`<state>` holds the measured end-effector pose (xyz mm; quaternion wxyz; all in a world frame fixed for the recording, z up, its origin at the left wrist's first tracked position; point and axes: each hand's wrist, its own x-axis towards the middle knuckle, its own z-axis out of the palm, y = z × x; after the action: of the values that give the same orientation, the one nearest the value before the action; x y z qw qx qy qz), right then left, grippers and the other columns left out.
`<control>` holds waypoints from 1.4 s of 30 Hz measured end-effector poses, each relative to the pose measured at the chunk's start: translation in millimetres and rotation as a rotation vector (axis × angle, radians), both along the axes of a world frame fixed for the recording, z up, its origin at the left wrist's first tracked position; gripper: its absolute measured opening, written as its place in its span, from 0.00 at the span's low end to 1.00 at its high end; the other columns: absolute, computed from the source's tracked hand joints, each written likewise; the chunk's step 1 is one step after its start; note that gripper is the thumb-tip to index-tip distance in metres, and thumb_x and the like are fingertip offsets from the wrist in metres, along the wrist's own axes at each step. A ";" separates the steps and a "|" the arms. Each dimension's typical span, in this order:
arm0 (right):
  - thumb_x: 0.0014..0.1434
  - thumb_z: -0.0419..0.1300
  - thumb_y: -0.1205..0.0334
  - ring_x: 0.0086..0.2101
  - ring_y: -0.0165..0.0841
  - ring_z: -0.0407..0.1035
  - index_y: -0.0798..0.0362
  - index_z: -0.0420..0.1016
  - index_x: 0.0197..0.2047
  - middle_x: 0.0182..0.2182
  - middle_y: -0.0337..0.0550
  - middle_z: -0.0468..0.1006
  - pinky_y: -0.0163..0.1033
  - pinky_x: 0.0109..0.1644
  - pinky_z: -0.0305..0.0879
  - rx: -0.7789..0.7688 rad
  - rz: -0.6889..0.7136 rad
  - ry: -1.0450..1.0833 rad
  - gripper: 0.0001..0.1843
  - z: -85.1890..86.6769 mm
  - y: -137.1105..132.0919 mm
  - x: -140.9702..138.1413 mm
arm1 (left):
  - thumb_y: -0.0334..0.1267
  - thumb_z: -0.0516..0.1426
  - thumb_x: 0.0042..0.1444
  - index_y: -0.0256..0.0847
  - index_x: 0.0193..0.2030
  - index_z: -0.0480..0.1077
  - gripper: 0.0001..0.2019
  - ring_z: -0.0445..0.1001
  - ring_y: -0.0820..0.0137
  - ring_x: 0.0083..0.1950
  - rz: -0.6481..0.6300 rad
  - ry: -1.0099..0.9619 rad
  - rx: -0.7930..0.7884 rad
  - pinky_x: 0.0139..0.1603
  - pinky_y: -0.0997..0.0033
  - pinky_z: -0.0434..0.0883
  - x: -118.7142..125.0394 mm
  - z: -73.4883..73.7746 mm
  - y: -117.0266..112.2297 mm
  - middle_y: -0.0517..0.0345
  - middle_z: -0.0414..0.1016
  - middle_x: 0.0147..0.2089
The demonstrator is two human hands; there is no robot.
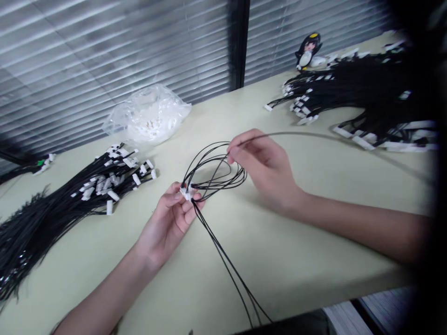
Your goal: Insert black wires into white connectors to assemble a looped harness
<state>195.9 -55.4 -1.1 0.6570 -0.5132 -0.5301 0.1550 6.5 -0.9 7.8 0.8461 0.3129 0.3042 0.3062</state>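
Observation:
Between the thumb and fingers of my left hand (170, 217) are small white connectors (187, 191) with thin black wires running out of them. Some of these wires form loose loops (216, 187) to the right of the connectors. Others hang down past the table's front edge (223, 251). My right hand (267, 170) pinches a single black wire (296, 133) at the far side of the loops. From those fingertips the wire trails away to the right, where it blurs.
A bundle of black wires (45, 223) with white connector ends lies at the left. Behind it sits a clear plastic bag (150, 116) of small white parts. At the back right are a larger wire pile (356, 83) and a penguin figure (308, 51). Window blinds (122, 46) border the table (279, 251).

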 end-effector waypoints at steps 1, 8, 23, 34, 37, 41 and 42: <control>0.59 0.50 0.56 0.34 0.14 0.63 0.59 0.63 0.36 0.34 0.39 0.67 0.22 0.42 0.62 -0.024 -0.004 0.087 0.13 -1.4 5.7 5.1 | 0.24 0.54 0.52 0.38 0.35 0.64 0.07 0.75 0.75 0.35 0.005 0.006 -0.002 0.44 0.76 0.74 0.4 0.3 0.1 0.58 0.72 0.32; 0.55 0.50 0.57 0.36 0.15 0.64 0.59 0.56 0.37 0.40 0.42 0.66 0.24 0.43 0.65 -0.171 0.105 0.653 0.12 -6.9 32.0 58.5 | 0.25 0.54 0.52 0.38 0.35 0.64 0.06 0.74 0.75 0.36 0.011 0.020 -0.002 0.44 0.75 0.74 0.7 2.1 -1.5 0.58 0.72 0.32; 0.56 0.53 0.52 0.18 0.11 0.45 0.54 0.60 0.43 0.19 0.32 0.56 0.24 0.22 0.38 -0.141 0.168 0.324 0.16 25.3 20.8 62.4 | 0.25 0.54 0.53 0.39 0.35 0.62 0.07 0.74 0.74 0.38 0.023 0.067 0.069 0.44 0.75 0.73 1.6 2.1 -2.1 0.58 0.72 0.35; 0.55 0.53 0.65 0.31 0.11 0.59 0.56 0.72 0.34 0.32 0.35 0.68 0.18 0.35 0.52 -0.203 0.437 -0.554 0.08 32.3 -21.7 -8.4 | 0.27 0.57 0.50 0.42 0.38 0.66 0.10 0.75 0.73 0.36 -0.011 0.201 0.165 0.38 0.78 0.73 1.2 1.7 -5.1 0.61 0.74 0.33; 0.55 0.53 0.63 0.30 0.11 0.58 0.57 0.72 0.32 0.30 0.35 0.67 0.19 0.34 0.50 -0.167 0.294 -0.589 0.08 31.2 -23.1 -10.1 | 0.26 0.58 0.49 0.41 0.37 0.67 0.09 0.75 0.75 0.35 -0.037 0.145 0.196 0.38 0.79 0.73 0.5 0.5 -4.7 0.61 0.74 0.34; 0.55 0.54 0.63 0.28 0.11 0.57 0.55 0.73 0.31 0.29 0.35 0.66 0.19 0.32 0.50 -0.153 0.222 -0.631 0.08 32.1 -21.8 -6.7 | 0.27 0.58 0.50 0.41 0.37 0.68 0.08 0.75 0.75 0.35 -0.058 0.131 0.210 0.39 0.78 0.73 0.1 -0.4 -4.2 0.60 0.74 0.34; 0.55 0.55 0.62 0.27 0.11 0.57 0.54 0.74 0.31 0.29 0.35 0.66 0.20 0.32 0.50 -0.154 0.220 -0.635 0.08 32.4 -21.6 -5.8 | 0.27 0.58 0.50 0.41 0.37 0.68 0.08 0.75 0.75 0.35 -0.057 0.131 0.211 0.39 0.78 0.73 0.1 -0.4 -4.1 0.60 0.74 0.34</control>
<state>190.0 -77.0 31.3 0.3979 -0.5235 -0.7471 0.0971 6.7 -4.9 7.4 0.7952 0.4280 0.3161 0.2910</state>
